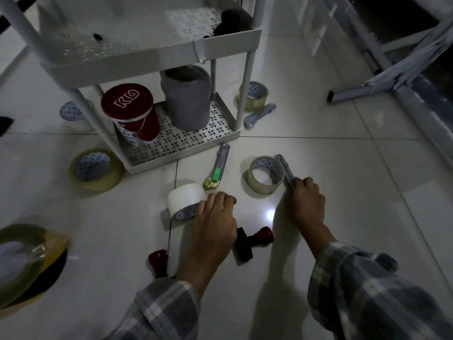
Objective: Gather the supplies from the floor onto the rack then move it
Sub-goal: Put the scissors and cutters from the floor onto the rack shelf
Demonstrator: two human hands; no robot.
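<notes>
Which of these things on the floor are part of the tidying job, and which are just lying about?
Job: rack, white tape roll in the left hand, clear knife in the right hand, clear tape roll, green knife, stamp.
Just there: folded metal frame, red tub and grey pot already shelved.

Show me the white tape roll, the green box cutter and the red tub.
white tape roll [185, 194], head view, its outer white band.
green box cutter [216, 173], head view, its green slider.
red tub [127, 100], head view, its lid.
</notes>
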